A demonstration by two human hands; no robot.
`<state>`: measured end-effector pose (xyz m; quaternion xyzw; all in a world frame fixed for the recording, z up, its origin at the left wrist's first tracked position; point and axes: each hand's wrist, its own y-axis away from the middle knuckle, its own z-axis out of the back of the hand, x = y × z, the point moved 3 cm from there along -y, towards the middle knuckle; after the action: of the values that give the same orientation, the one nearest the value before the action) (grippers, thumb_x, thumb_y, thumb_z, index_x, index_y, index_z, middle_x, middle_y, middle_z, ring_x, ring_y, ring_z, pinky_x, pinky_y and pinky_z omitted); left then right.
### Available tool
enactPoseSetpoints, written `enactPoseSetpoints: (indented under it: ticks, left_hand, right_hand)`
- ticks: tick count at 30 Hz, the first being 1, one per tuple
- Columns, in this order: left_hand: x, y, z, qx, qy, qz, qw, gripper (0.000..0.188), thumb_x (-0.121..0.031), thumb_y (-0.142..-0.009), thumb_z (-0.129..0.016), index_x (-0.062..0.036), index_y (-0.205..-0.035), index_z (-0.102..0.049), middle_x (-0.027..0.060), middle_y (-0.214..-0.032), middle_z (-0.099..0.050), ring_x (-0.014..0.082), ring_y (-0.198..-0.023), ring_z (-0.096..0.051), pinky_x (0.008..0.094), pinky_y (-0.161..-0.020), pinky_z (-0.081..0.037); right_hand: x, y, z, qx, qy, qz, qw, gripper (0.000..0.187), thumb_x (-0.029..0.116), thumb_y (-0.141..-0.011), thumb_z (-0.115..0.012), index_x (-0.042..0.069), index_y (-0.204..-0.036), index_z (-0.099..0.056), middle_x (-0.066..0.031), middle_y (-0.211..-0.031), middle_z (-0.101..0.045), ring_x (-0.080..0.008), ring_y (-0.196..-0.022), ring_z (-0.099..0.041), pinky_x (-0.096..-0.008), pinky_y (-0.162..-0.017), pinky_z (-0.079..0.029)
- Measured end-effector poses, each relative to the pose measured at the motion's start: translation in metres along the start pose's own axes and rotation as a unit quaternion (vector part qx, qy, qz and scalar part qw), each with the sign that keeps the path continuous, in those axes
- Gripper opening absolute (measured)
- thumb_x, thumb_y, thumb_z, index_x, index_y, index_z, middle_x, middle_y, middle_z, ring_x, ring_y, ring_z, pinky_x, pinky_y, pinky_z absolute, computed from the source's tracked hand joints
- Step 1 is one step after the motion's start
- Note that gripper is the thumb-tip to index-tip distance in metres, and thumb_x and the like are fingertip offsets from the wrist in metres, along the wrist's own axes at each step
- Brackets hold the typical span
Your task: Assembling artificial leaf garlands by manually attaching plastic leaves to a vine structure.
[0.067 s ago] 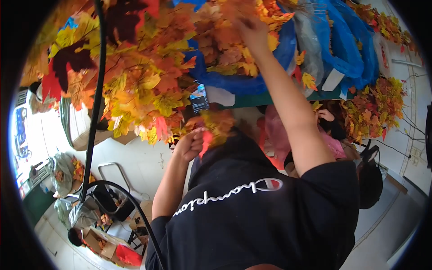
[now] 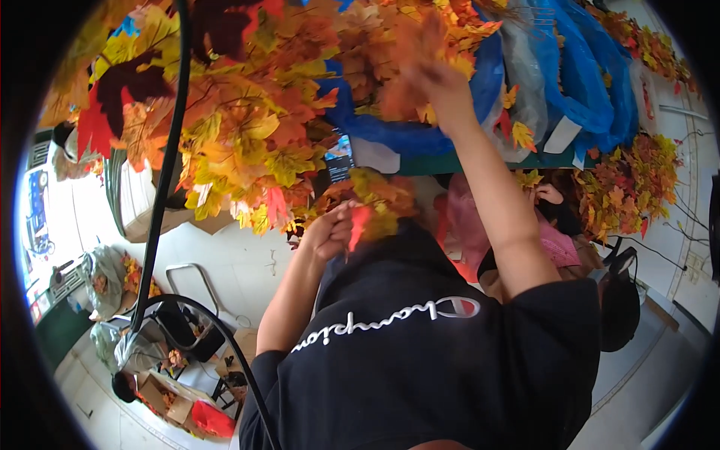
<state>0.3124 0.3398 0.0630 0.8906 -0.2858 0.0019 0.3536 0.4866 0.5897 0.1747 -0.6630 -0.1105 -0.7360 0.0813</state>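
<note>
My left hand (image 2: pixel 330 231) is closed around a small bunch of artificial maple leaves (image 2: pixel 382 196), yellow, orange and red, held in front of my black shirt. Beyond it, over the far table, my right hand (image 2: pixel 448 91) grips an orange-brown artificial maple leaf (image 2: pixel 406 84); both are smeared by motion and its fingertips are partly hidden. Under that hand lies an open blue plastic bag (image 2: pixel 390 135) with more autumn leaves in it. A large heap of yellow, orange and dark red leaf sprays (image 2: pixel 240 127) hangs over the table's left part.
A lit phone (image 2: pixel 339 157) stands between the heap and the blue bag. More blue bags (image 2: pixel 577 82) lie to the right. A black cable (image 2: pixel 166 165) runs down the left. Beside me on the right, another person's hand (image 2: pixel 550 193) is near a leaf pile (image 2: pixel 626 187).
My right hand has drawn back toward me and slightly right, bringing the blurred orange-brown leaf along. The left hand with its bunch has shifted slightly right.
</note>
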Motion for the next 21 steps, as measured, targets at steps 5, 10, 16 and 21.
enactPoseSetpoints:
  ticks: [5,10,16,21]
  left_hand:
    - [0.017,-0.019,-0.023,0.008,-0.014,-0.005,1.000,0.013,-0.005,-0.094,-0.040,-0.0041,-0.102,-0.050,-0.0049,-0.071,-0.045,0.0018,-0.047,-0.029,0.0152,-0.038,-0.023]
    - [0.035,-0.020,-0.042,0.016,-0.122,-0.057,0.991,0.012,-0.004,-0.092,-0.041,-0.0098,-0.097,-0.050,-0.0044,-0.073,-0.046,0.0023,-0.048,-0.030,0.0149,-0.039,-0.022]
    - [0.061,-0.008,-0.058,-0.051,-0.184,-0.088,0.978,0.016,-0.006,-0.094,-0.037,-0.0108,-0.103,-0.050,-0.0044,-0.074,-0.045,0.0025,-0.049,-0.028,0.0150,-0.039,-0.021]
    - [0.064,-0.003,-0.058,-0.044,-0.216,-0.095,0.971,0.012,-0.006,-0.094,-0.038,-0.0108,-0.098,-0.048,-0.0035,-0.075,-0.046,0.0032,-0.049,-0.028,0.0155,-0.041,-0.022]
  right_hand:
    - [-0.047,0.161,-0.021,0.140,-0.237,-0.249,0.929,0.019,0.011,-0.082,-0.066,0.003,-0.098,-0.062,-0.0037,-0.088,-0.062,-0.0125,-0.084,-0.059,-0.0264,-0.078,-0.047]
    - [-0.084,0.227,-0.046,0.004,-0.391,-0.353,0.850,0.016,0.015,-0.088,-0.062,0.003,-0.098,-0.063,-0.0019,-0.090,-0.064,-0.0096,-0.083,-0.060,-0.0250,-0.076,-0.048]
    - [-0.090,0.236,-0.058,-0.042,-0.495,-0.373,0.784,0.020,0.019,-0.092,-0.055,0.005,-0.105,-0.061,-0.0028,-0.096,-0.063,-0.0119,-0.088,-0.059,-0.0262,-0.080,-0.047]
    - [-0.080,0.239,-0.062,-0.030,-0.539,-0.347,0.767,0.023,0.020,-0.092,-0.054,0.005,-0.110,-0.058,-0.0033,-0.101,-0.062,-0.0145,-0.096,-0.057,-0.0296,-0.086,-0.045]
